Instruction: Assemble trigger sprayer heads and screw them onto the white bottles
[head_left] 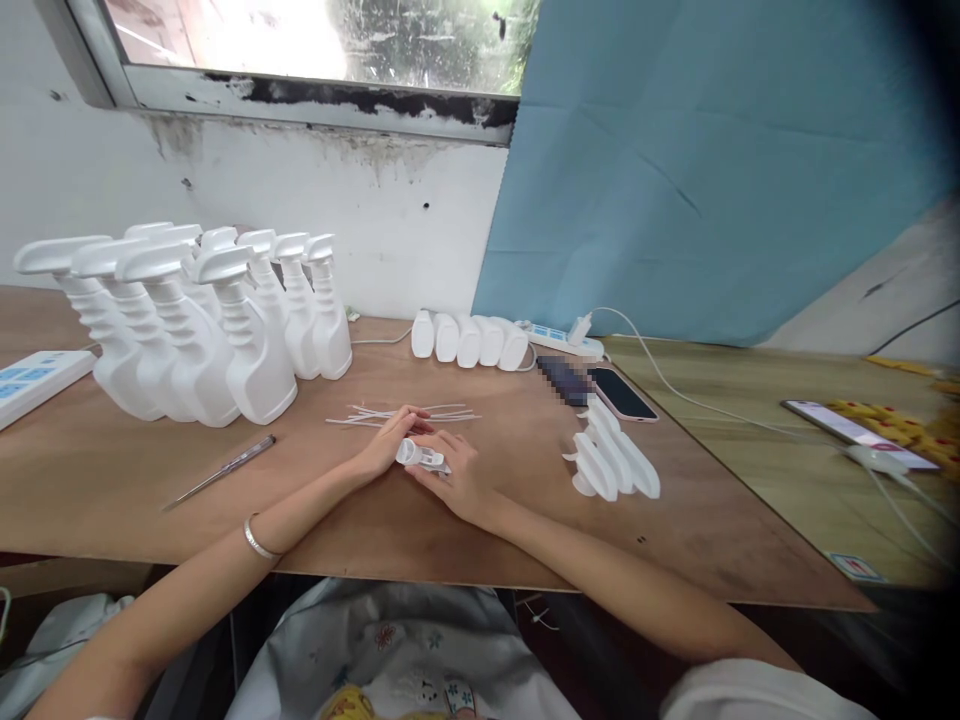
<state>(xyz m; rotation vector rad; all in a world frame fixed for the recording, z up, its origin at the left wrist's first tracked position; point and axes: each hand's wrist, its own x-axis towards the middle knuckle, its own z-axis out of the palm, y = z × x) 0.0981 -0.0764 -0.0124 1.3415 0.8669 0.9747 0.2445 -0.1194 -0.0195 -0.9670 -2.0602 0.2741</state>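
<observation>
Near the front middle of the brown table, both hands meet around a small white trigger spray head (421,456), its round end facing left. My right hand (459,478) wraps its fingers and thumb about the right part of it. My left hand (386,445) curls around its left end from behind; the left fingertips are partly hidden. Just beyond the hands lie several thin white tubes (360,414). White curved spray-head shells (616,458) lie in a group to the right. On the left, several white spray bottles (259,370) stand upright close together.
A screwdriver (225,472) lies left of my hands. Several white rounded parts (469,342) line the back by the wall. Phones (624,394) and a power strip (562,340) with a cable are at back right. Another power strip (49,382) sits far left.
</observation>
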